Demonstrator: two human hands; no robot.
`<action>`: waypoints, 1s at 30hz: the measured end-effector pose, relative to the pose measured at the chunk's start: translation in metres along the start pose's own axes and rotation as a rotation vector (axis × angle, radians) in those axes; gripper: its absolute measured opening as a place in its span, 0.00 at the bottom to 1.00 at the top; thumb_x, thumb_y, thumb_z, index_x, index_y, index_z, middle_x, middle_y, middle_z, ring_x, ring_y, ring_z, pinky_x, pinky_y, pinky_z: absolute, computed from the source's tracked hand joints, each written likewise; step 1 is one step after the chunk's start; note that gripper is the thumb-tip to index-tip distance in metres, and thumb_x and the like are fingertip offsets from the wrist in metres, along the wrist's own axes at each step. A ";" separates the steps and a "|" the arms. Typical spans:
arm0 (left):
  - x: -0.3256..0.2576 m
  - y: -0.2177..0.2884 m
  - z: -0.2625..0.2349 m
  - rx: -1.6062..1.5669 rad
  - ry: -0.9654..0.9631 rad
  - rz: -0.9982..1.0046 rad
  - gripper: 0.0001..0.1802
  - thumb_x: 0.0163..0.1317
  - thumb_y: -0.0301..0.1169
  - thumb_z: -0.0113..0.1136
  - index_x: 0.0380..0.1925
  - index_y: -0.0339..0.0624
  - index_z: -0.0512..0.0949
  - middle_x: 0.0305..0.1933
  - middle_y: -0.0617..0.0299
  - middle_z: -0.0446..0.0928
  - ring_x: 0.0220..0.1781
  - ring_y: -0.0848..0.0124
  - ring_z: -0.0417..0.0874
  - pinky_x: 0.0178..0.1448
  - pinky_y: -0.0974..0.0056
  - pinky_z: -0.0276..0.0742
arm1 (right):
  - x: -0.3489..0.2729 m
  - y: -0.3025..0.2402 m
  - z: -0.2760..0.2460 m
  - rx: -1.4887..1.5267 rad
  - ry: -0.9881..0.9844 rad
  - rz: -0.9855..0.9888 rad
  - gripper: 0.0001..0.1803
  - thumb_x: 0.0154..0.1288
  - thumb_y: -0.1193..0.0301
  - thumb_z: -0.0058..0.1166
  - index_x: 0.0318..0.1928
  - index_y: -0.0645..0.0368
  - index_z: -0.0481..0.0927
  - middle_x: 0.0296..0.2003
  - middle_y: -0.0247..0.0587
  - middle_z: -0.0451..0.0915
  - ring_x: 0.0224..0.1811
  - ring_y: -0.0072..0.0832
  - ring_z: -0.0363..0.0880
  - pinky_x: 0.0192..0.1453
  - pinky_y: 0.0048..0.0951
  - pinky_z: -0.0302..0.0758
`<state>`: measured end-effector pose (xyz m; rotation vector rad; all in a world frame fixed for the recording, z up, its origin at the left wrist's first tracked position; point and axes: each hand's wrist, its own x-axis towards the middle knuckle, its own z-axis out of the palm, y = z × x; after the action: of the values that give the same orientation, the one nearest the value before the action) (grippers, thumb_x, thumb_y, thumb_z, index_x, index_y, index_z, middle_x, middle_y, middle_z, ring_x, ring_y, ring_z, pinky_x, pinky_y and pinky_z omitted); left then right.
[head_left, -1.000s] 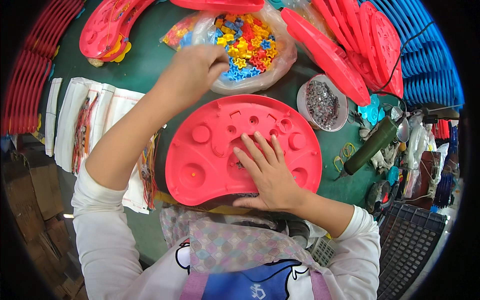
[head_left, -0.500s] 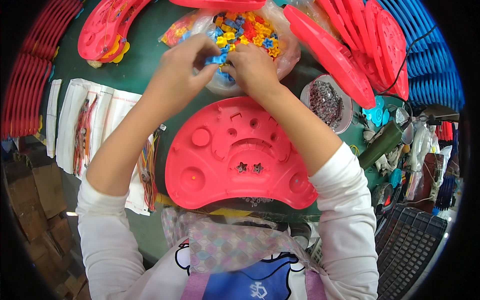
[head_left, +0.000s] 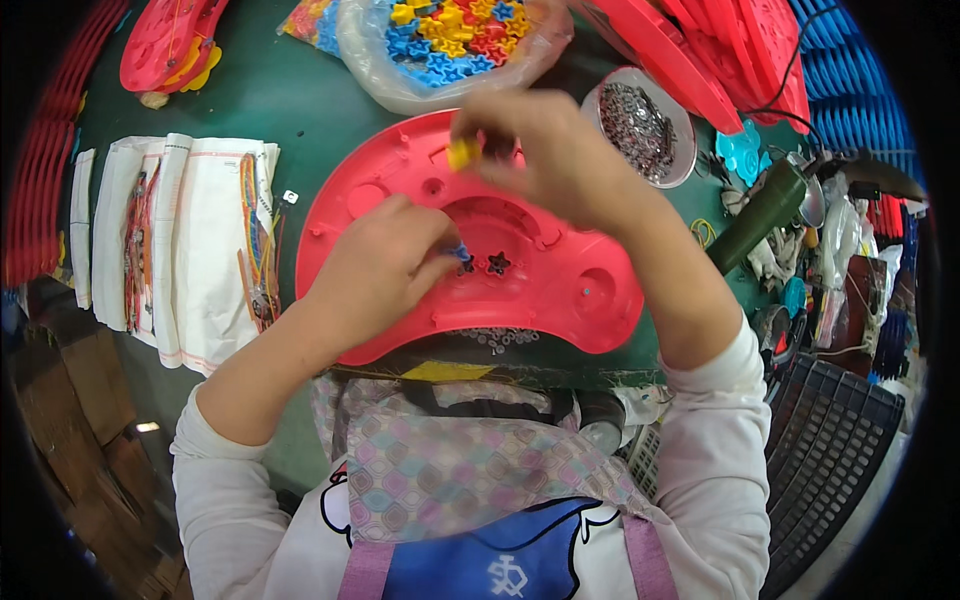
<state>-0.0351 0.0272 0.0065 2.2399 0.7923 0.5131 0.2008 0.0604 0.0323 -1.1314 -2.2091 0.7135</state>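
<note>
A pinkish-red plastic shell [head_left: 530, 310] with two star-shaped holes lies on the green table in front of me. My left hand [head_left: 390, 265] pinches a small blue star piece [head_left: 461, 254] at the left star hole; its fingers hide part of that hole. Above the far part of the shell, my right hand [head_left: 545, 150], blurred by motion, grips a yellow star piece [head_left: 463, 154]. Beyond the shell, a clear plastic bag [head_left: 375, 75] stands open, full of blue, yellow and red star pieces [head_left: 455, 40].
A bowl of small screws [head_left: 640, 125] stands right of the bag. Red shells [head_left: 690, 60] are stacked at the far right. White wrappings with coloured wires [head_left: 205, 240] lie at left. A green cylindrical tool handle [head_left: 760, 215] sits at right, and small rings [head_left: 500, 338] by the near edge.
Both hands have come back from the bag to the shell, the left with a blue star piece and the right with a yellow one. The whole view has shifted slightly.
</note>
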 end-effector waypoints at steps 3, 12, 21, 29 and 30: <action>0.003 -0.001 0.006 0.007 -0.042 0.077 0.11 0.57 0.27 0.73 0.38 0.38 0.81 0.37 0.55 0.81 0.42 0.55 0.79 0.47 0.54 0.77 | -0.054 -0.022 0.001 0.036 -0.294 0.206 0.14 0.58 0.76 0.68 0.46 0.59 0.84 0.39 0.42 0.83 0.43 0.42 0.83 0.50 0.39 0.79; 0.005 -0.009 0.017 0.319 -0.039 0.292 0.11 0.56 0.25 0.71 0.39 0.37 0.82 0.44 0.55 0.77 0.47 0.56 0.78 0.50 0.53 0.77 | -0.086 -0.038 0.028 -0.255 -0.099 0.152 0.12 0.62 0.71 0.66 0.46 0.58 0.84 0.40 0.43 0.78 0.45 0.44 0.79 0.51 0.45 0.76; -0.044 0.020 0.030 0.251 0.006 0.225 0.18 0.57 0.31 0.73 0.46 0.36 0.82 0.51 0.53 0.81 0.50 0.52 0.83 0.57 0.52 0.80 | -0.100 -0.046 0.055 -0.335 0.079 0.069 0.09 0.58 0.73 0.64 0.40 0.57 0.81 0.35 0.42 0.76 0.40 0.42 0.77 0.43 0.43 0.74; -0.083 0.044 0.056 0.225 0.168 0.289 0.12 0.55 0.28 0.66 0.40 0.39 0.79 0.33 0.60 0.75 0.33 0.65 0.82 0.33 0.60 0.78 | -0.162 -0.080 0.069 -0.548 -0.022 -0.235 0.08 0.51 0.67 0.57 0.32 0.56 0.80 0.35 0.34 0.73 0.41 0.30 0.75 0.51 0.37 0.73; -0.086 0.046 0.063 0.219 0.120 0.224 0.12 0.55 0.28 0.65 0.40 0.40 0.79 0.31 0.61 0.74 0.31 0.66 0.82 0.31 0.62 0.77 | -0.166 -0.078 0.075 -0.618 0.005 -0.257 0.07 0.51 0.68 0.57 0.31 0.56 0.80 0.36 0.33 0.74 0.42 0.29 0.75 0.54 0.36 0.74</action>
<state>-0.0454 -0.0873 -0.0144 2.5375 0.6881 0.7018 0.1896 -0.1337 -0.0068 -1.0760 -2.5869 -0.0972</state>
